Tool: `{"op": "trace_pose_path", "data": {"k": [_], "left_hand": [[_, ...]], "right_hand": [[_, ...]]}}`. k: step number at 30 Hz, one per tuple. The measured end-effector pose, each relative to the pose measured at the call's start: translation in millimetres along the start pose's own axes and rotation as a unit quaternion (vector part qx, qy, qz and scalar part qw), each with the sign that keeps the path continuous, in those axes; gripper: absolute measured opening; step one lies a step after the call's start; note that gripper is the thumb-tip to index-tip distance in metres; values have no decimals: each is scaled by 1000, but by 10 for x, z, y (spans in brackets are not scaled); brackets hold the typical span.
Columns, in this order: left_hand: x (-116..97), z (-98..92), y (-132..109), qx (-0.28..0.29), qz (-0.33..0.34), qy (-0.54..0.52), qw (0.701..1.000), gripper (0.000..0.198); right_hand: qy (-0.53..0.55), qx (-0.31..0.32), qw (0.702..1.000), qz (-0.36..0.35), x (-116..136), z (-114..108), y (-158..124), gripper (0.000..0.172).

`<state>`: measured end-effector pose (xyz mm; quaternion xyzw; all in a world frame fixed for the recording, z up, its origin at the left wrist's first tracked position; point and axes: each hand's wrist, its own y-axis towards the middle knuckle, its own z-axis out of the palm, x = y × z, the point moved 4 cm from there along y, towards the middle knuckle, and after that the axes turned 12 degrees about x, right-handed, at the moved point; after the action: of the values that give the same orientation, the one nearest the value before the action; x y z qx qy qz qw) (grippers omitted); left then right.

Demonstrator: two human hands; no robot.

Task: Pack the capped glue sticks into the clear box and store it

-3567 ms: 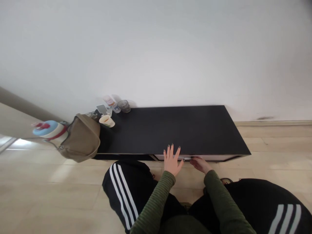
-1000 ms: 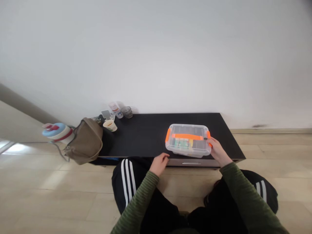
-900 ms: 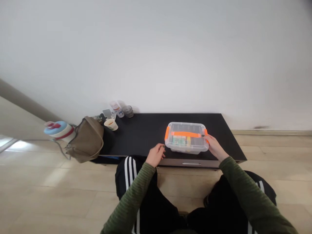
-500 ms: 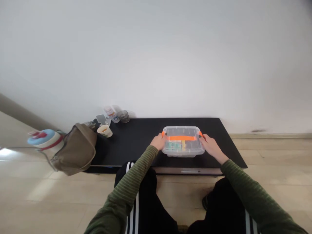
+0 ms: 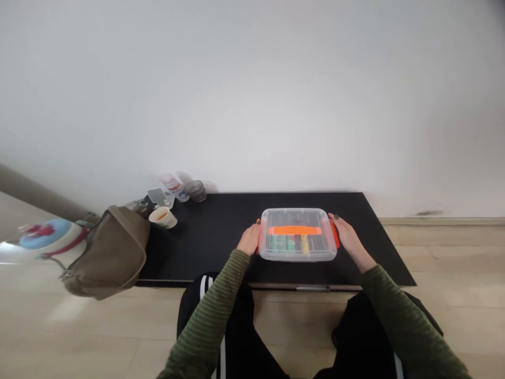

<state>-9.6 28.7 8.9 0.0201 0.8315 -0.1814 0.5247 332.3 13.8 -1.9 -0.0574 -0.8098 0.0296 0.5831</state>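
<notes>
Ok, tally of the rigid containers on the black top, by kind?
Clear box: 1
Paper cup: 1
Glass: 1
Can or bottle: 1 (can't tell which)
Total: 4

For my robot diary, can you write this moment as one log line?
clear plastic box: on black cabinet | left hand: touching its left end | right hand: touching its right end

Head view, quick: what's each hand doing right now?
Left hand: holding the clear plastic box at its left end.
Right hand: holding the box at its right end, by the orange latch.
</notes>
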Motion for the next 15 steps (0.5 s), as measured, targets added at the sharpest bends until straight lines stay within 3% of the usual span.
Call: {"op": "trace_pose_path", "data": {"k": [6,12,15], "left_hand": [[-59,-28,-43,-51,4,39,998,45],[-39,2,-48,-62,11,39,997,45],[-43,-7,-32,-58,14,58,997,43]], "right_hand": [[-71,81,993,-42,207,171,94,51],[-110,17,988,-104,368,153,-65,46],[-18,-21,989,-147,497,125,-165,46]]}}
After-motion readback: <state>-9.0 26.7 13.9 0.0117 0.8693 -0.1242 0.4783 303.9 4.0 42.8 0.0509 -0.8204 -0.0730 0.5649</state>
